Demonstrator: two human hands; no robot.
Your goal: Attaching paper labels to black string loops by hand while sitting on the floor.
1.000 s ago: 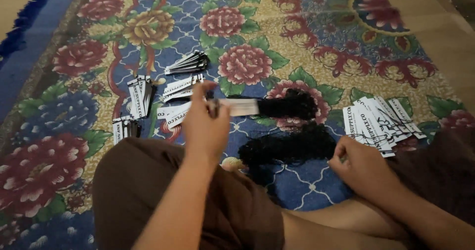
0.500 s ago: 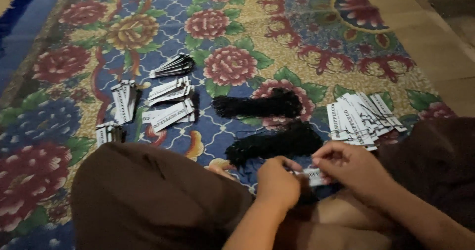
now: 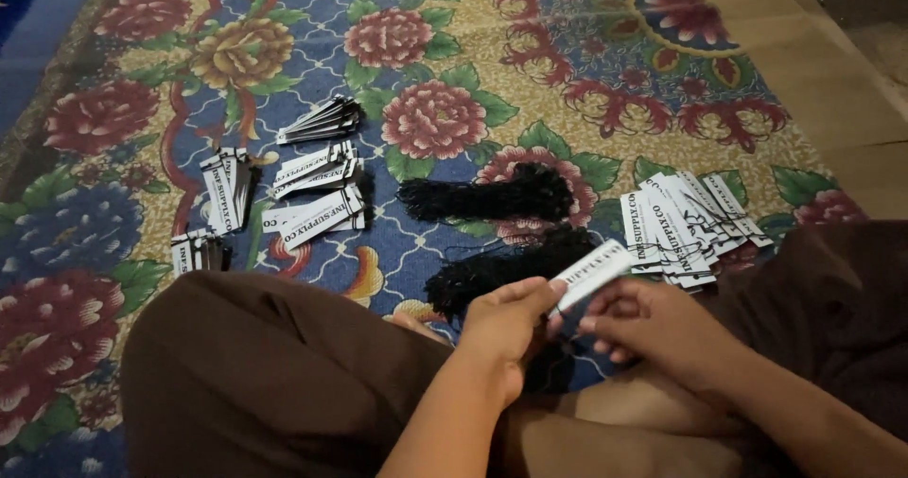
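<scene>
My left hand pinches the near end of a white paper tag, thumb on top, fingers curled under it, so closed around the tag and not flat. My right hand sits just right of it, fingers half curled w/ the tips at the tag's lower edge; can't tell if they grip the tag or a thread, too dark there. The tag is tilted, far end up and to the right, held over my lap just near the black string bundle, which lies on the carpet right in front of my knees.

A 2nd black string bundle lies a bit farther, apart from the 1st. To the right, near my right knee, a fanned stack of white tags on the carpet. To the left, several small piles of tags w/ dark backs, and one more pile farther off. More at far left and a small one near my left knee. My brown trousers fill the near side.
</scene>
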